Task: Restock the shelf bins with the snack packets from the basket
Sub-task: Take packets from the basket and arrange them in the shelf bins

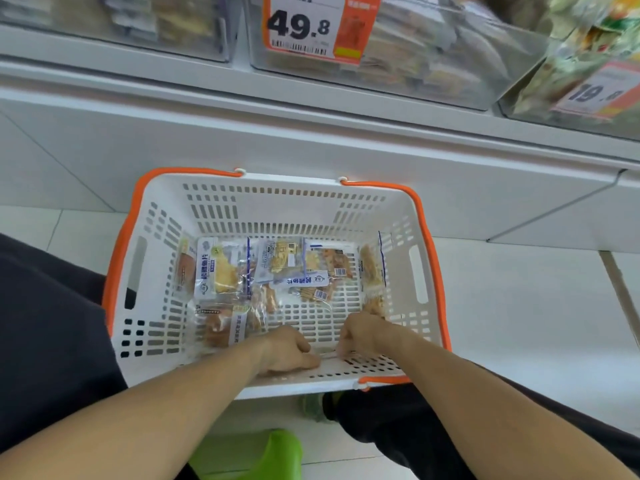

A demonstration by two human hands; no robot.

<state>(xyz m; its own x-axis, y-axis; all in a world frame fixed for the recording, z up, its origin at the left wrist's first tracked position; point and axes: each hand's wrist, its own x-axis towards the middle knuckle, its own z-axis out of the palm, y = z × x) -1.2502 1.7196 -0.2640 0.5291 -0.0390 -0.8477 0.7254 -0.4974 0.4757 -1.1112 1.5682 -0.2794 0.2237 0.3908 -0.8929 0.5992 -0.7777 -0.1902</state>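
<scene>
1. Head view: white shelf unit across the top, clear shelf bins above it, partly filled with blurred packets; price tags reading 49.8 and 19.8 clipped to the fronts.
2. White slatted basket with orange handles on the pale tiled floor, just below the shelf, between dark trouser legs; a green object at the bottom edge, too cropped to name.
3. Snack packets flat on the basket floor, clustered toward the far and left side: clear wrappers with blue-and-white labels, yellowish and brown pieces inside. One packet propped on edge against the right wall, long axis running away from the body.
4. Left hand low at the near wall, fingers curled under, knuckles up; a brown-filled packet just to its left, touching or nearly so. Whether anything sits inside the curl cannot be told.
5. Right hand beside it, fingers bent down toward the slats, fingertips hidden; grasp likewise cannot be told. Upright packet just beyond and to its right.
6. Judged relation for the next pick: packets forward of both hands, left hand nearer the main cluster, right hand nearer the upright packet; bins well above, so a lift up and forward afterwards.
</scene>
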